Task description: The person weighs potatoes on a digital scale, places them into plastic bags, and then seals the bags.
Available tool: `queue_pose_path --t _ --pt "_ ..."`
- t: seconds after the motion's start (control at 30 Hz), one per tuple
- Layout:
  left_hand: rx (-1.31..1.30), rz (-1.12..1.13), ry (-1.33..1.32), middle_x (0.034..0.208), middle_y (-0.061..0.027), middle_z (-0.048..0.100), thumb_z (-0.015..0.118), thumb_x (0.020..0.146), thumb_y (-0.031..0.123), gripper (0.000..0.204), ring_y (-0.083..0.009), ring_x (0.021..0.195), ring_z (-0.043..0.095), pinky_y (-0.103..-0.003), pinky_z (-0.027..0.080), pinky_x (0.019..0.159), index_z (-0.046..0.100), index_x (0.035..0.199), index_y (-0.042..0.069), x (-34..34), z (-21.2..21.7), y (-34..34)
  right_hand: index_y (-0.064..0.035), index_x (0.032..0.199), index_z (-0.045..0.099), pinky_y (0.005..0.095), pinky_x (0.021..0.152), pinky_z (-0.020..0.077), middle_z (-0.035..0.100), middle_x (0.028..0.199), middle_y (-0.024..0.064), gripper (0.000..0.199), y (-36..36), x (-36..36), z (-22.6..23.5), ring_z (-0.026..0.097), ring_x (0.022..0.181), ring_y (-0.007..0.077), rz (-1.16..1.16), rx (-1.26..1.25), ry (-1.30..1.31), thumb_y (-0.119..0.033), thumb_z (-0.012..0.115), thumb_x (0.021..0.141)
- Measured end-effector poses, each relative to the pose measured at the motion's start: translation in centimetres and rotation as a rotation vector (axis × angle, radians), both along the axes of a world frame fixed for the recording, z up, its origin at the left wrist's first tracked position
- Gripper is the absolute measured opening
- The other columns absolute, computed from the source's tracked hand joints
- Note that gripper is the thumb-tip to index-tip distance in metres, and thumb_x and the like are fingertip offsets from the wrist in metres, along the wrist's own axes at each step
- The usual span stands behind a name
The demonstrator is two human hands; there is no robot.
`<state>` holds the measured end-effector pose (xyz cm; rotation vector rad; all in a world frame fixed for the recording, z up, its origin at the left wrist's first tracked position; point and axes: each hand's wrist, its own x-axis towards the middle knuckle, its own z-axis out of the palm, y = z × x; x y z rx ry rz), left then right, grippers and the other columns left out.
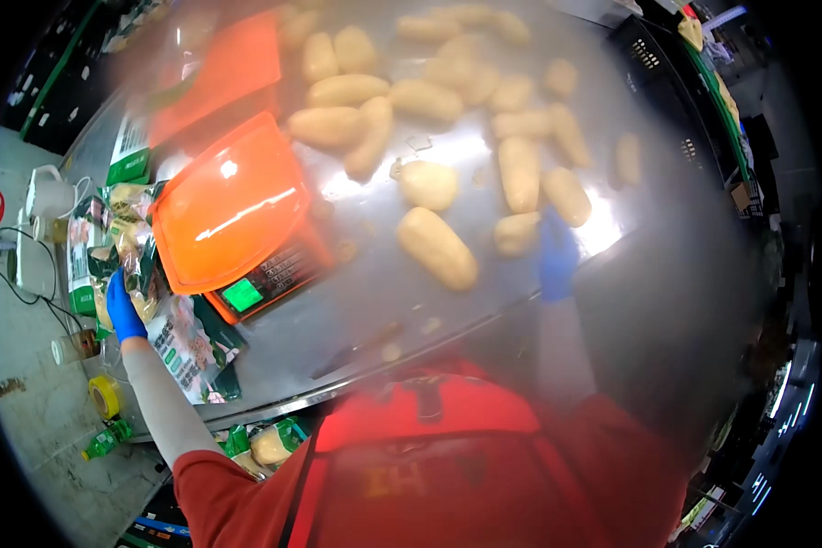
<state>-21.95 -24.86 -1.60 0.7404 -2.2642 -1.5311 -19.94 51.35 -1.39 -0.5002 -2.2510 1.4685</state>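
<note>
The clear plastic bags with green-and-white print and pale contents [130, 239] are right at my left hand [126, 306], beside and just ahead of its blue-gloved fingers. Several of these look filled; I can't tell whether they are sealed. Across from that grip, well off to its right, many smooth, pale-yellow, oblong tubers [438, 248] lie loose and unbagged, so by my judgement much of the lot is left. I see no bag half filled between the two groups.

My left fingers point forward along the bags and seem to touch them, but how far they are bent, and whether they have hold of anything, I cannot tell. That arm, in a pale grey sleeve, stretches well out to the side, the wrist fairly straight. My right hand [558, 260], also in a blue glove, is a blur at the near side of the tubers, its forearm reaching almost straight ahead; I can't tell its opening or whether it grips one.

Just right of my left hand lies a flat green-and-white printed plastic bag [187, 342]. Beyond it sits an orange scale with a glossy pan and green-lit display [233, 210]. Between my two hands spreads the shiny grey steel tabletop [361, 315].
</note>
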Motion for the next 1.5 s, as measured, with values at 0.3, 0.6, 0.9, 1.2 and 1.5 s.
queue_pose_path --t 0.3,0.6,0.9,1.2,1.5 --pt "0.284 0.033 0.128 0.105 -0.0084 0.057 0.046 0.089 0.017 0.030 -0.0150 0.095 0.053 -0.028 0.041 0.085 0.053 0.112 -0.001 8.6 -0.1 18.9 -0.0021 0.123 0.047 0.0324 0.092 0.0373 0.049 0.122 0.0114 0.043 11.1 -5.0 -2.7 0.048 0.109 0.0206 -0.172 0.056 0.131 -0.005 0.057 0.081" --pt "0.275 -0.128 0.085 0.104 -0.0094 0.058 0.051 0.087 0.009 0.022 -0.0170 0.093 0.055 -0.029 0.044 0.086 0.056 0.105 -0.003 7.7 0.0 29.1 0.0004 0.128 0.035 0.0323 0.093 0.0382 0.047 0.122 0.0196 0.068 7.4 -18.4 -3.8 0.047 0.111 0.0297 -0.042 0.381 -0.104 -0.028 0.065 0.074" --pt "0.266 -0.121 0.002 0.099 -0.0068 0.058 0.052 0.087 0.007 0.021 -0.0130 0.087 0.054 -0.025 0.043 0.082 0.057 0.105 -0.002 10.6 -1.0 30.1 -0.0033 0.131 0.027 0.0464 0.093 0.0353 0.049 0.118 0.0232 0.088 4.6 -25.2 -2.4 0.049 0.109 0.0350 -0.152 0.637 -0.491 -0.063 0.051 0.071" --pt "0.286 -0.158 -0.017 0.097 -0.0062 0.059 0.054 0.085 0.005 0.019 -0.0115 0.087 0.054 -0.024 0.044 0.078 0.058 0.103 -0.001 10.5 -1.9 32.1 -0.0019 0.132 0.025 0.0425 0.097 0.0329 0.043 0.126 0.0218 0.099 6.0 -29.1 -2.8 0.044 0.115 0.0341 -0.054 0.445 -0.428 -0.052 0.069 0.059" --pt "0.180 -0.309 -0.038 0.093 -0.0048 0.059 0.056 0.083 0.004 0.019 -0.0103 0.083 0.054 -0.023 0.044 0.074 0.059 0.101 0.002 8.7 -1.6 34.1 -0.0023 0.132 0.029 0.0351 0.096 0.0374 0.041 0.126 0.0153 0.082 6.6 -26.1 -2.6 0.043 0.114 0.0275 0.185 -0.259 0.131 -0.013 0.071 0.063"
